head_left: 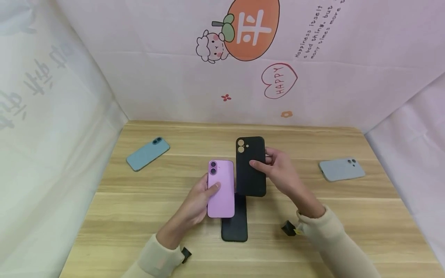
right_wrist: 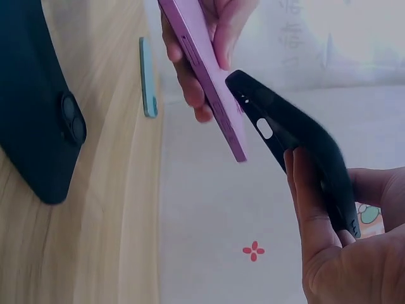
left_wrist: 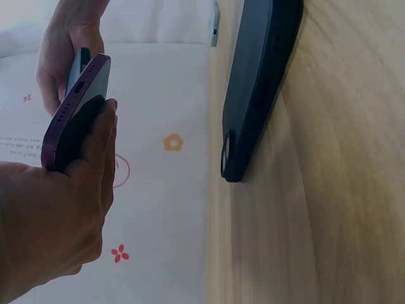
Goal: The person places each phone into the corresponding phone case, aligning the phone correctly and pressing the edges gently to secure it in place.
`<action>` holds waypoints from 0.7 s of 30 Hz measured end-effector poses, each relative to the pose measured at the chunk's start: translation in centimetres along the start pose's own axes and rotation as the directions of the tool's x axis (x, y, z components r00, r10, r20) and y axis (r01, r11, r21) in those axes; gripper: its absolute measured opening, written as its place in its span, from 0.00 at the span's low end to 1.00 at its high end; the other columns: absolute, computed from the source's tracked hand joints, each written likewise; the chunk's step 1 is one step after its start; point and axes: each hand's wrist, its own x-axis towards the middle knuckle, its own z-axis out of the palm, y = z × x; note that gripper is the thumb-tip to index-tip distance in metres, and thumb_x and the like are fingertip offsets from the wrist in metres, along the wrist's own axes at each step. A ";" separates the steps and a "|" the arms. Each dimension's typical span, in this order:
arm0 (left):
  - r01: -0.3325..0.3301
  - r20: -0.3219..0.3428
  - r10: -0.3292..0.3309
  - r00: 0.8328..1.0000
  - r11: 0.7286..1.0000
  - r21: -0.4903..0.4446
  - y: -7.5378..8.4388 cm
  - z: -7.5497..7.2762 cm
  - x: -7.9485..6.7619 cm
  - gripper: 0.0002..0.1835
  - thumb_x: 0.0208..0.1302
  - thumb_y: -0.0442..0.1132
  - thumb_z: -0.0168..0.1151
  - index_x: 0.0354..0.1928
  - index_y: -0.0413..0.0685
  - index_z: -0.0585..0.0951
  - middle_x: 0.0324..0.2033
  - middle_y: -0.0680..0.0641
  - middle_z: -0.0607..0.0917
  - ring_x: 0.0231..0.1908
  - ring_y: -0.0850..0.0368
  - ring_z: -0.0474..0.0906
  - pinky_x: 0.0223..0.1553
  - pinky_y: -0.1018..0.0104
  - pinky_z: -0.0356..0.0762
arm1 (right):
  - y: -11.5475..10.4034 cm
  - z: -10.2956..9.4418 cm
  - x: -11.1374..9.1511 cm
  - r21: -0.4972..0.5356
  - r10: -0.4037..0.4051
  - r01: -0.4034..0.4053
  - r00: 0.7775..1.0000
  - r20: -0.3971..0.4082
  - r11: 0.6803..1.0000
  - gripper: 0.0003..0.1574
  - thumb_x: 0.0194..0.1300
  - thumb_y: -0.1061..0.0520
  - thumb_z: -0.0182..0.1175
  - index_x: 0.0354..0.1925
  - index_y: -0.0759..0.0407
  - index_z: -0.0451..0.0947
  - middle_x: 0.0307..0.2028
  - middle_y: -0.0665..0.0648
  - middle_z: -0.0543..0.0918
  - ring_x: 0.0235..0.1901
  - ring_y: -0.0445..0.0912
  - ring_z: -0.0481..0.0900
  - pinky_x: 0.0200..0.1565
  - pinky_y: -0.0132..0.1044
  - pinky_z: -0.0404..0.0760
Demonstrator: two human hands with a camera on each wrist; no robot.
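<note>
My left hand [head_left: 197,200] grips a pink phone [head_left: 225,197] by its left edge, thumb on the back below the two lenses. In my right hand [head_left: 279,170] is a black phone case [head_left: 251,173], pinched at its right edge with the thumb on its outside. Two camera holes show through the case, and the right wrist view shows the hollow inside of the case [right_wrist: 278,123], with fingers in it. Phone and case are held side by side above the table. Beneath them lies a black phone [head_left: 234,227], its upper part hidden in the head view.
On the wooden table [head_left: 156,231], a light blue phone [head_left: 147,154] lies at the back left and a pale grey-blue phone [head_left: 342,169] at the right. White printed cloth [head_left: 174,88] hangs behind the table and along both sides.
</note>
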 end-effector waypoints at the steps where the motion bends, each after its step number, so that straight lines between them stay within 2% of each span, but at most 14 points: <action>1: -0.002 0.002 0.002 1.000 1.000 0.005 0.0 0.1 0.0 0.27 0.81 0.36 0.43 0.77 0.46 0.55 0.67 0.33 0.74 0.62 0.46 0.78 0.64 0.49 0.77 | 0.0 0.2 0.0 0.016 0.000 0.000 1.000 0.004 1.000 0.24 0.67 0.55 0.68 0.59 0.61 0.78 0.41 0.62 0.92 0.37 0.44 0.91 0.43 0.33 0.88; 5: -0.001 0.018 0.001 1.000 1.000 -0.003 -0.2 0.3 0.0 0.27 0.81 0.37 0.44 0.77 0.47 0.57 0.68 0.35 0.72 0.63 0.47 0.76 0.64 0.50 0.77 | -0.1 0.9 0.1 0.058 0.010 -0.010 1.000 0.010 0.998 0.24 0.67 0.57 0.68 0.59 0.61 0.78 0.41 0.63 0.91 0.37 0.46 0.92 0.41 0.36 0.89; 10: 0.010 0.060 -0.007 0.998 0.998 -0.055 -0.2 0.4 -0.1 0.26 0.82 0.45 0.44 0.77 0.50 0.58 0.69 0.35 0.72 0.63 0.49 0.76 0.62 0.54 0.77 | -0.2 1.7 0.2 0.072 0.018 -0.020 0.999 0.028 0.997 0.25 0.67 0.57 0.68 0.60 0.60 0.77 0.42 0.63 0.91 0.38 0.48 0.92 0.42 0.37 0.89; 14: 0.008 0.081 0.000 0.997 0.995 -0.095 -0.3 0.5 -0.2 0.28 0.82 0.48 0.43 0.78 0.50 0.57 0.71 0.35 0.69 0.66 0.48 0.73 0.65 0.51 0.75 | -0.3 2.3 0.2 0.105 0.017 -0.022 0.999 0.050 0.994 0.25 0.67 0.57 0.67 0.61 0.59 0.77 0.42 0.64 0.91 0.39 0.50 0.92 0.43 0.38 0.89; 16: 0.002 0.087 0.009 0.996 0.992 -0.124 -0.4 0.6 -0.2 0.29 0.82 0.49 0.42 0.79 0.49 0.55 0.73 0.36 0.67 0.70 0.46 0.69 0.69 0.47 0.71 | -0.3 2.6 0.2 0.119 0.014 -0.021 0.998 0.059 0.993 0.25 0.67 0.58 0.67 0.61 0.59 0.77 0.42 0.64 0.91 0.40 0.50 0.92 0.43 0.39 0.89; 21: -0.023 0.104 0.042 0.994 0.984 -0.175 -0.4 0.8 -0.2 0.33 0.83 0.51 0.41 0.81 0.46 0.50 0.80 0.41 0.55 0.80 0.45 0.48 0.80 0.44 0.48 | -0.4 3.5 0.2 0.132 -0.007 -0.004 0.997 0.076 0.991 0.26 0.67 0.58 0.67 0.61 0.60 0.76 0.42 0.64 0.91 0.39 0.50 0.92 0.42 0.40 0.90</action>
